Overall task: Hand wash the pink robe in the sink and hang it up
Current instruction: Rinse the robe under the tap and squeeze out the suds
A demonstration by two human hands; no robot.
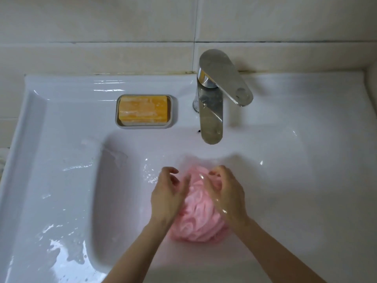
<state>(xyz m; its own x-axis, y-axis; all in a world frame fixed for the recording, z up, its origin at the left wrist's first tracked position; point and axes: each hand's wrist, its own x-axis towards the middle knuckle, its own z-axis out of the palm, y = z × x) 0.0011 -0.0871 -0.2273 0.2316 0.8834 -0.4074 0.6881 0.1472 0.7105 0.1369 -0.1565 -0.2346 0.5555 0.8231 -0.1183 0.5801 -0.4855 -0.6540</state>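
Note:
The pink robe [199,219] lies wet and bunched into a tight bundle in the basin of the white sink [295,180], below the tap spout. My left hand [168,198] rests against the bundle's left side. Its fingers are loosely curled, with the tips off the cloth over the white basin. My right hand [228,198] is wet and lies over the bundle's upper right, with its fingers curled into the folds at the top. Both forearms come in from the bottom edge.
A chrome tap [212,119] with a lever handle stands behind the basin; no water stream shows. An orange soap bar [142,109] sits in a grey dish [173,112] at the back left. Water and suds lie on the sink's left ledge [59,201]. Tiled wall behind.

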